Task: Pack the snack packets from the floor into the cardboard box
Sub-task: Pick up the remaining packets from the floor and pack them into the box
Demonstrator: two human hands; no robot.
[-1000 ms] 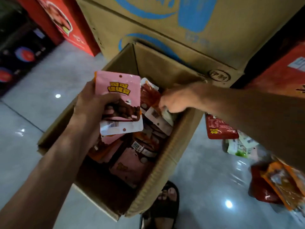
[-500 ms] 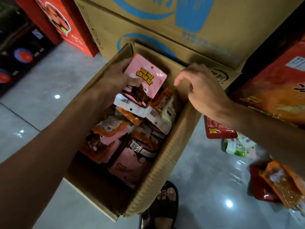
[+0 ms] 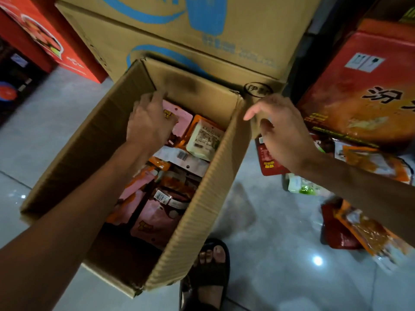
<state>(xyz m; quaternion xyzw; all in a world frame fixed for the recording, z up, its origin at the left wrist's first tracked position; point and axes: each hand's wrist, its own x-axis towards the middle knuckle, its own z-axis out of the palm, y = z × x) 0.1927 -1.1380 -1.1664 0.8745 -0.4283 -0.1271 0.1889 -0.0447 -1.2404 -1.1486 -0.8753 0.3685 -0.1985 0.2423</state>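
Two hands were in frame, the left hand (image 3: pixel 149 122) and right hand (image 3: pixel 284 133). One open cardboard box (image 3: pixel 197 212) sat centre, two blue-printed cartons (image 3: pixel 202 52) stacked at the top. One sandalled foot (image 3: pixel 210 268) showed at the bottom. Packets: too jumbled to count.

Straight ahead I see two big brown cardboard cartons with blue printing (image 3: pixel 179 30), stacked one on the other, the lower one bearing a round black stamp (image 3: pixel 258 89) near its corner. At upper left a red printed carton (image 3: pixel 40 39) stands on the glossy grey tiled floor (image 3: pixel 269 232), with dark shelving (image 3: pixel 11 86) beside it holding blurred red and blue items. At right sits an orange-red carton with black characters and a white handling label (image 3: pixel 363 86). At the bottom edge I make out a foot in a black open-toed sandal (image 3: pixel 208 272) on the tiles.
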